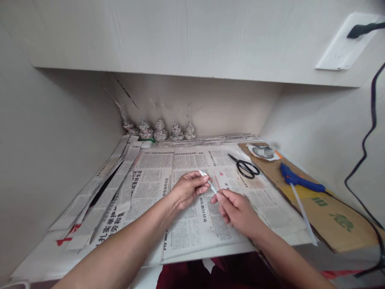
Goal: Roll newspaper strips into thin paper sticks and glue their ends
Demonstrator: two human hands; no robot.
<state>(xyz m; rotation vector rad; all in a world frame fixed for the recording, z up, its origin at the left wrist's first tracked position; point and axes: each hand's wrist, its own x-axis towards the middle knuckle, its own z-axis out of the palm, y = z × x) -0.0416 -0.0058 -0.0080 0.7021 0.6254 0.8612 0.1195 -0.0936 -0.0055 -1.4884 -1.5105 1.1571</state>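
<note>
Fine print on newspaper (186, 233) illegible, paper strip (212, 187) partly behind left thumb (200, 181), black cable (373, 104) partly beyond right edge.

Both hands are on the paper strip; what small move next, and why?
Probably a slight rolling twist by the right hand while the left hand steadies: both pinch the paper strip, which looks wider toward the left hand than toward the right.
</note>
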